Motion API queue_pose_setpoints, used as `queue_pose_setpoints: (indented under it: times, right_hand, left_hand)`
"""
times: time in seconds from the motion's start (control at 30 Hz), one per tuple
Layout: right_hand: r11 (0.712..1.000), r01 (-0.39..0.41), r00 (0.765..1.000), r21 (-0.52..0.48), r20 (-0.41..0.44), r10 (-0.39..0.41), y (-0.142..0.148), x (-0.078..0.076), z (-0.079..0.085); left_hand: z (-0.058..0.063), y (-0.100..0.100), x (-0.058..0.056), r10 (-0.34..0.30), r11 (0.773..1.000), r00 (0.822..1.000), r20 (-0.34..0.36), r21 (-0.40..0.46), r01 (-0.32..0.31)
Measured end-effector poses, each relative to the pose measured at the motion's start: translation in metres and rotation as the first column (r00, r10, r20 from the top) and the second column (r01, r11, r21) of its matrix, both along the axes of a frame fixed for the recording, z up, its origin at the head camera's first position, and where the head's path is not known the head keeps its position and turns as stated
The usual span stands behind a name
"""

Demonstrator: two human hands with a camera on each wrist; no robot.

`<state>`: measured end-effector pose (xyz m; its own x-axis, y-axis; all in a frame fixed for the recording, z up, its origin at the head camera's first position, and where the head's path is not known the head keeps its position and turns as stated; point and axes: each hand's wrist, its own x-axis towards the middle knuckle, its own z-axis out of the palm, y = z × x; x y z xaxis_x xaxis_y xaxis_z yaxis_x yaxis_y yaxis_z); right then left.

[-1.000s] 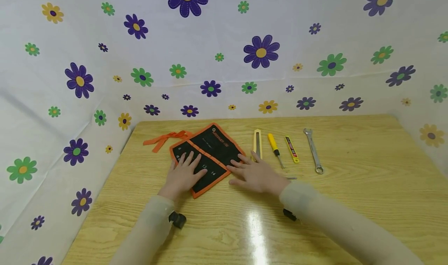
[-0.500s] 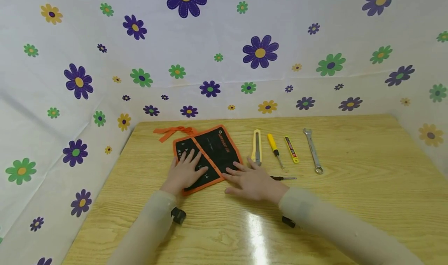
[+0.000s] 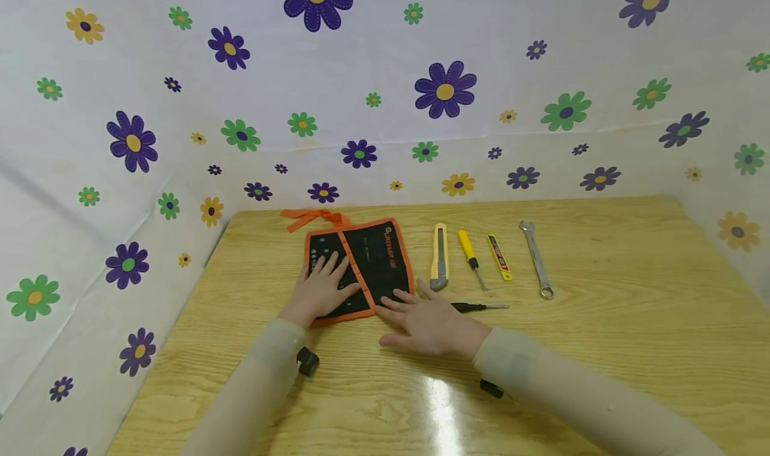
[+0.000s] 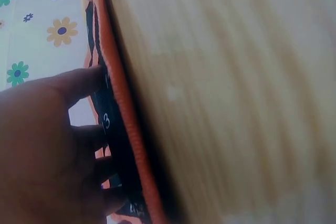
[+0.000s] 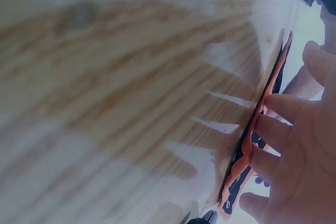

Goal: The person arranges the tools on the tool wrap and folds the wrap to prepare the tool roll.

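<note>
A black cloth tool pouch (image 3: 375, 255) with orange edging and numbered pockets lies flat on the table. My left hand (image 3: 319, 289) rests on its pocketed side, fingers spread; the left wrist view shows those fingertips on the black cloth (image 4: 118, 145). On the pouch's near right corner lie the fingertips of my right hand (image 3: 427, 319), its fingers straight. In the right wrist view they touch the orange edge (image 5: 244, 156). A black-handled screwdriver (image 3: 475, 307) lies just beyond the right hand, part of its handle hidden behind it.
To the pouch's right lie a cream utility knife (image 3: 440, 255), a yellow-handled screwdriver (image 3: 468, 247), a yellow-and-black flat pack (image 3: 499, 258) and a combination wrench (image 3: 537, 259). An orange ribbon (image 3: 313, 216) trails from the pouch's top left. A flowered cloth stands behind the table.
Under both hands the pouch has turned clockwise, its edges now closer to square with the table. The ribbon has swung right, and more of the black-handled screwdriver shows beside the right hand.
</note>
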<state>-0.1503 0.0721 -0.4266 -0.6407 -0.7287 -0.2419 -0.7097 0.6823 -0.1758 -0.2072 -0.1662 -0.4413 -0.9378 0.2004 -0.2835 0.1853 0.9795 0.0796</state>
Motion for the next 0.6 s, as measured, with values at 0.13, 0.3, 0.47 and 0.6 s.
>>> queue_pose_setpoints:
  times: [0.13,0.3,0.47,0.6]
  right_hand:
    - [1.0,-0.013,1.0,-0.003,0.007,0.013,-0.0006,0.0016,-0.0001]
    - [1.0,-0.013,1.0,-0.007,0.005,0.013,-0.0009,0.0033,-0.0022]
    - [1.0,-0.013,1.0,-0.016,0.014,0.013,-0.0003,0.0029,-0.0019]
    - [0.999,-0.02,0.999,-0.027,0.031,0.02,0.0018,0.0018,-0.0023]
  left_hand:
    - [0.0005,-0.0024,-0.0038,-0.037,0.999,0.999,0.009,-0.002,0.037]
    - [0.0044,-0.003,-0.0046,-0.068,0.998,0.997,0.023,0.004,0.068]
    - [0.006,-0.0025,-0.0036,-0.069,0.997,0.997,0.02,0.02,0.068]
    - [0.0034,-0.0049,-0.0031,-0.065,0.997,0.998,0.012,0.048,0.065]
